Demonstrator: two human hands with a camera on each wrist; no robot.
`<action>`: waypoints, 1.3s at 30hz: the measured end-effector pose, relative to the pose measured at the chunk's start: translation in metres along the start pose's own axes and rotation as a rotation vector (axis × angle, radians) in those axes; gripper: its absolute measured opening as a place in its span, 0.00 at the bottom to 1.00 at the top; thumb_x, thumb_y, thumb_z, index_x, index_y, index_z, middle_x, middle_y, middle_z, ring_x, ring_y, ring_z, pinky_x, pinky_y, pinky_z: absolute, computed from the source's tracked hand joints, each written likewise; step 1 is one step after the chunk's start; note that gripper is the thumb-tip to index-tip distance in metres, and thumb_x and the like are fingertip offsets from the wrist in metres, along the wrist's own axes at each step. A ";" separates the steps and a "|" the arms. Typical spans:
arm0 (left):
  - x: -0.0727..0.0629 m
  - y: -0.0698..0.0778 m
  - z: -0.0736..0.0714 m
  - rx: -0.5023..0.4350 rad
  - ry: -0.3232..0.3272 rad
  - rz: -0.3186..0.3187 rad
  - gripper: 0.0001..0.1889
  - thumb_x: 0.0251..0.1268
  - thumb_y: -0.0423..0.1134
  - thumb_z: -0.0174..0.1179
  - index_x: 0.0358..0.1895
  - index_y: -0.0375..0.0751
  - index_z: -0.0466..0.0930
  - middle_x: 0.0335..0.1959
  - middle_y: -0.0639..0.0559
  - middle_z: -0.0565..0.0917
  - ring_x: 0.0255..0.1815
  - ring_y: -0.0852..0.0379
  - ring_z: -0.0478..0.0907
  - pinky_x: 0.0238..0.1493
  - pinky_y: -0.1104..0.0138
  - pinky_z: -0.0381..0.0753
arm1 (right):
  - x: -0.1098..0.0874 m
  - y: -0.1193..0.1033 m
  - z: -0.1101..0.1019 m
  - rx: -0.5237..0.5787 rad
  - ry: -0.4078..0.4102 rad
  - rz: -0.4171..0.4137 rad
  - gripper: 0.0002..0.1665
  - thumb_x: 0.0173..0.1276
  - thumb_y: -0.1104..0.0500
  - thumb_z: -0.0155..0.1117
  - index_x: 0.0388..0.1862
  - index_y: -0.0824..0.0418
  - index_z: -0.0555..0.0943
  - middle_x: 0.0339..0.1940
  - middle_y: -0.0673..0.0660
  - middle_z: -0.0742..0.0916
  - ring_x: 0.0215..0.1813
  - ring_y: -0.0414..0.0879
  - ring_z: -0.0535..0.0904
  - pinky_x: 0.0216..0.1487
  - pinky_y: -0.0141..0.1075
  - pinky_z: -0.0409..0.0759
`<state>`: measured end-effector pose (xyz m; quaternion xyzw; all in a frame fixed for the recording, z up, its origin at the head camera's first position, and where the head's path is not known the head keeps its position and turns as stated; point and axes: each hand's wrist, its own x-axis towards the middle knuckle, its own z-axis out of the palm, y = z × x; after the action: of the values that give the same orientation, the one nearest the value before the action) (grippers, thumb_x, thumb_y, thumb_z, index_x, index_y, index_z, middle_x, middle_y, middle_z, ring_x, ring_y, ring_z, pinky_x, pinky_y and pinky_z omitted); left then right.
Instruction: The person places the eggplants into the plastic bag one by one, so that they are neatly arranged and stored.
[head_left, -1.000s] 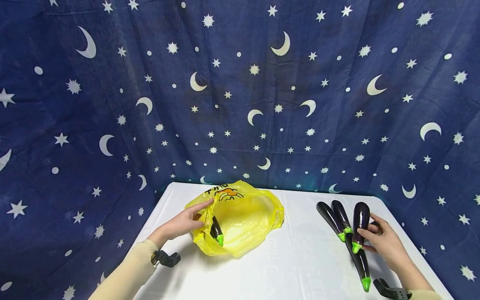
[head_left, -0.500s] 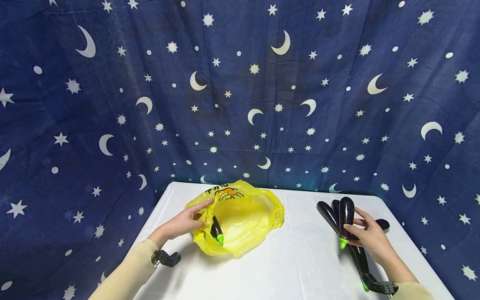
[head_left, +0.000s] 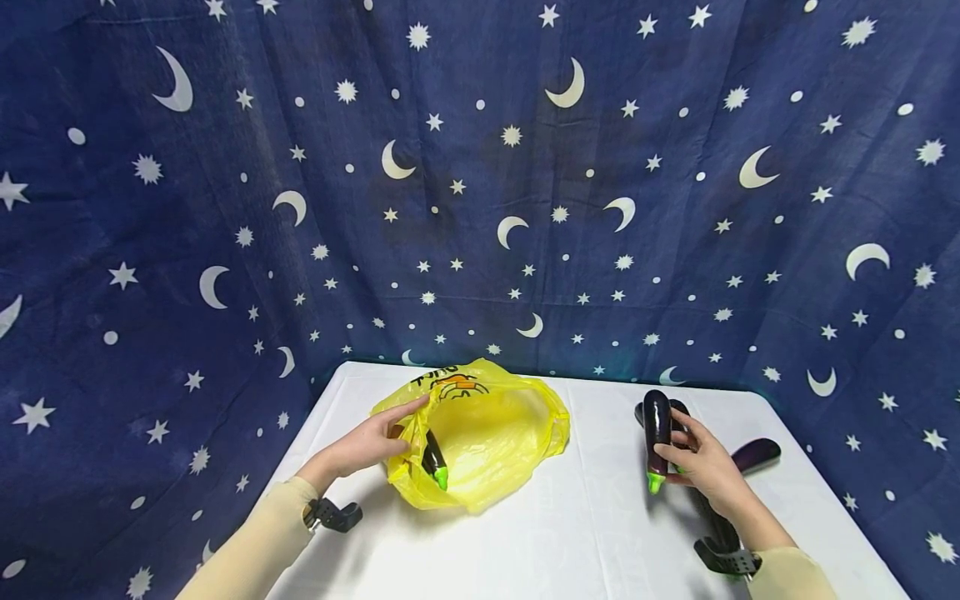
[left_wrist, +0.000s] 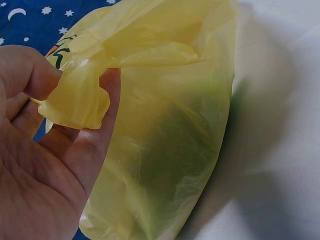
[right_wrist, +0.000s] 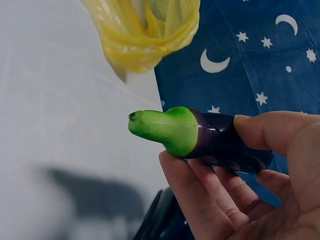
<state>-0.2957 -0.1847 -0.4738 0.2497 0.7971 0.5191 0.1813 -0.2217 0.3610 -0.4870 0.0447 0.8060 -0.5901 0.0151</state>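
My left hand (head_left: 369, 440) pinches the left rim of a yellow plastic bag (head_left: 495, 450), its mouth spread wide toward me. In the left wrist view the gathered rim passes between thumb and fingers. One eggplant (head_left: 433, 460) lies inside the bag, green stem end showing. At the right, my right hand (head_left: 701, 458) grips another eggplant (head_left: 657, 429) between thumb and fingers, its green cap (right_wrist: 175, 131) pointing away from the palm in the right wrist view. More dark eggplants lie under and behind that hand, one (head_left: 757, 454) reaching out to its right, partly hidden.
A white-covered table (head_left: 555, 533) bears everything. Behind and beside it hangs a dark blue curtain (head_left: 480, 192) with moons and stars. Black wrist straps (head_left: 726, 560) with camera mounts sit on both wrists.
My right hand has carried the held eggplant leftward off the other eggplants, uncovering the one lying at the right. The left hand and the bag have stayed in place.
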 end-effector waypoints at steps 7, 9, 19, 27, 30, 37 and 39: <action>0.000 -0.001 -0.001 -0.001 -0.007 0.005 0.43 0.66 0.29 0.62 0.82 0.56 0.57 0.82 0.51 0.58 0.61 0.47 0.75 0.56 0.63 0.79 | 0.007 -0.006 0.019 0.068 -0.032 -0.032 0.52 0.71 0.64 0.67 0.84 0.65 0.47 0.66 0.76 0.71 0.49 0.45 0.83 0.43 0.53 0.86; 0.000 0.000 0.000 -0.005 -0.007 0.006 0.43 0.66 0.29 0.62 0.82 0.56 0.56 0.81 0.50 0.58 0.61 0.47 0.75 0.55 0.63 0.79 | 0.010 -0.007 0.024 0.092 -0.046 -0.033 0.51 0.70 0.65 0.67 0.84 0.64 0.50 0.67 0.76 0.71 0.48 0.44 0.83 0.43 0.54 0.86; -0.001 0.002 0.001 -0.028 -0.002 0.003 0.43 0.66 0.28 0.61 0.83 0.54 0.55 0.82 0.49 0.57 0.61 0.47 0.76 0.54 0.64 0.80 | 0.017 -0.011 0.049 0.106 -0.092 -0.018 0.51 0.67 0.65 0.70 0.83 0.60 0.54 0.66 0.74 0.72 0.47 0.51 0.85 0.41 0.52 0.86; -0.001 0.001 0.002 -0.033 0.000 0.004 0.44 0.66 0.28 0.61 0.83 0.54 0.55 0.82 0.49 0.57 0.59 0.47 0.76 0.52 0.64 0.81 | 0.022 -0.013 0.065 0.111 -0.141 -0.002 0.51 0.67 0.64 0.71 0.83 0.59 0.55 0.65 0.73 0.75 0.49 0.53 0.85 0.40 0.53 0.86; -0.001 0.001 0.002 -0.033 0.002 0.002 0.44 0.66 0.28 0.61 0.83 0.54 0.55 0.82 0.49 0.57 0.59 0.48 0.76 0.52 0.64 0.81 | 0.024 -0.013 0.070 0.123 -0.177 -0.009 0.51 0.66 0.64 0.71 0.83 0.59 0.56 0.65 0.72 0.76 0.48 0.54 0.86 0.41 0.53 0.86; -0.001 0.001 0.002 -0.031 0.009 0.000 0.44 0.65 0.28 0.62 0.83 0.54 0.55 0.82 0.49 0.57 0.59 0.48 0.76 0.53 0.64 0.81 | 0.030 -0.014 0.085 0.141 -0.268 -0.015 0.49 0.67 0.64 0.70 0.83 0.59 0.56 0.63 0.70 0.77 0.46 0.56 0.86 0.42 0.53 0.86; -0.001 0.001 0.002 -0.030 0.010 0.000 0.44 0.65 0.28 0.62 0.83 0.54 0.55 0.82 0.49 0.57 0.59 0.48 0.76 0.53 0.64 0.81 | 0.031 -0.014 0.092 0.132 -0.284 -0.014 0.49 0.67 0.64 0.69 0.82 0.60 0.57 0.62 0.70 0.77 0.46 0.56 0.86 0.41 0.53 0.86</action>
<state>-0.2936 -0.1833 -0.4742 0.2444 0.7901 0.5323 0.1808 -0.2567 0.2711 -0.5035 -0.0438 0.7555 -0.6422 0.1220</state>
